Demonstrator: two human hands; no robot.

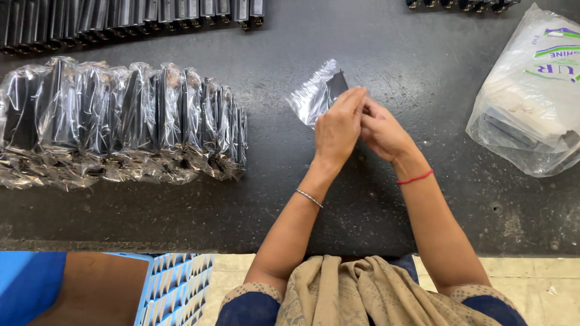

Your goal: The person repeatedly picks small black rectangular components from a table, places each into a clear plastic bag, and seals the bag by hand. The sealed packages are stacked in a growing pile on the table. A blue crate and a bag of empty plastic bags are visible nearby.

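At mid-worktop point(386, 54), my left hand point(338, 128) and right hand point(382, 133) meet, both pinching a dark flat part in a clear plastic sleeve point(317, 93). Row of wrapped parts point(121, 121) lies well left; white plastic bag point(531, 96) right.

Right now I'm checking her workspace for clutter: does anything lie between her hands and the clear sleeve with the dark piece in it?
Nothing visible does. The left hand and right hand are pressed together right at the clear sleeve, fingertips on its near end. The wrapped row lies off to the left, the white plastic bag to the right.
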